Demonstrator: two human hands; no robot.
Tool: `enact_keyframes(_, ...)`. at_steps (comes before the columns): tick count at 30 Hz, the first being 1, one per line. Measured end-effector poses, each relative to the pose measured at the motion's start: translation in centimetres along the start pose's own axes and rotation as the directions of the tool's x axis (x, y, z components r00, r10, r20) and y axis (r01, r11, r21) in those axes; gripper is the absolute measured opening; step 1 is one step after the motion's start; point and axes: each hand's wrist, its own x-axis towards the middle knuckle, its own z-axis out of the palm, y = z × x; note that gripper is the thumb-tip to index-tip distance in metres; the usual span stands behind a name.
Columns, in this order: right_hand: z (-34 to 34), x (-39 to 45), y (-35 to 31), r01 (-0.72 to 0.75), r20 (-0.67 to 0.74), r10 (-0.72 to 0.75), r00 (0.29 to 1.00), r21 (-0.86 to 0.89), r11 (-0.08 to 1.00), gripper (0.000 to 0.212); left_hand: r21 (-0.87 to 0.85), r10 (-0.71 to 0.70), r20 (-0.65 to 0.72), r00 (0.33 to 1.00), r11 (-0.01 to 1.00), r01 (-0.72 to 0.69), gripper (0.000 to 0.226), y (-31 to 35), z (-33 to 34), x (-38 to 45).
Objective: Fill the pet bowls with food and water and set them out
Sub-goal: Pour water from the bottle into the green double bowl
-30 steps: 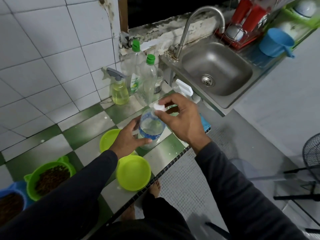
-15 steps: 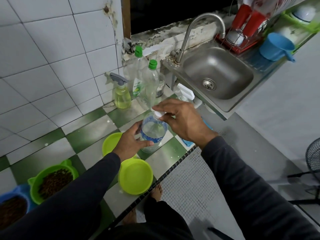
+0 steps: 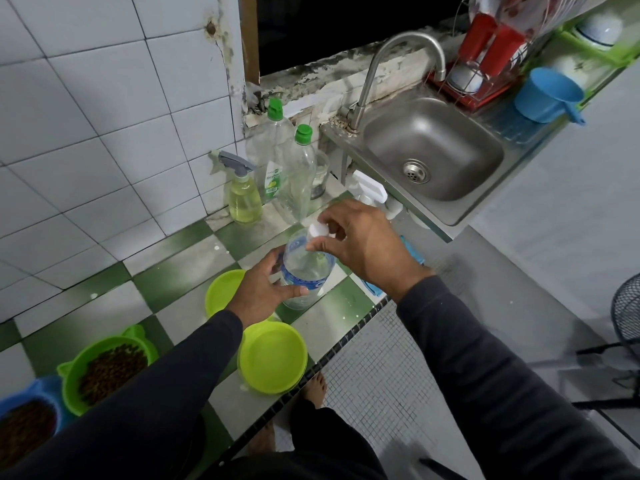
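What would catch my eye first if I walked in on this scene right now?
Probably the two hands at the centre: the left hand grips a clear water bottle on the green-and-white tiled counter while the right hand pinches its white cap. Two empty lime-green bowls sit just below, and two bowls of kibble at the lower left.

The water bottle (image 3: pixel 306 268) stands on the surface (image 3: pixel 180 275), between two empty bowls (image 3: pixel 273 356) in front and two dish-soap bottles (image 3: pixel 291 168) behind. Two kibble-filled bowls (image 3: pixel 107 368) sit far left. The sink (image 3: pixel 433 150) lies right.
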Motion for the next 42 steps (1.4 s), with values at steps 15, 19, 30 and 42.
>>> enact_keyframes(15, -0.4, -0.1, -0.4, 0.067, 0.033, -0.067, 0.997, -0.028, 0.997, 0.025, -0.001, 0.005, -0.004, 1.0, 1.0, -0.005, 0.076, -0.3, 0.0, -0.1)
enact_keyframes(19, -0.5, 0.2, -0.8, -0.101, -0.024, 0.098, 0.995, -0.205, 0.974, 0.058, 0.007, 0.002, -0.008, 1.0, 1.0, -0.002, 0.075, -0.1, -0.1, -0.2)
enact_keyframes(30, -0.2, -0.4, -0.9, -0.02, 0.075, 0.024, 0.997, -0.043, 0.999, 0.031, -0.038, -0.01, -0.007, 1.0, 0.999, 0.009, 0.073, 0.1, 0.2, -0.2)
enact_keyframes(42, -0.3, -0.7, -1.9, 0.016, 0.095, -0.01, 0.995, -0.057, 0.998, 0.042, 0.004, -0.007, 0.003, 1.0, 1.0, 0.007, 0.076, 0.6, -0.1, -0.5)
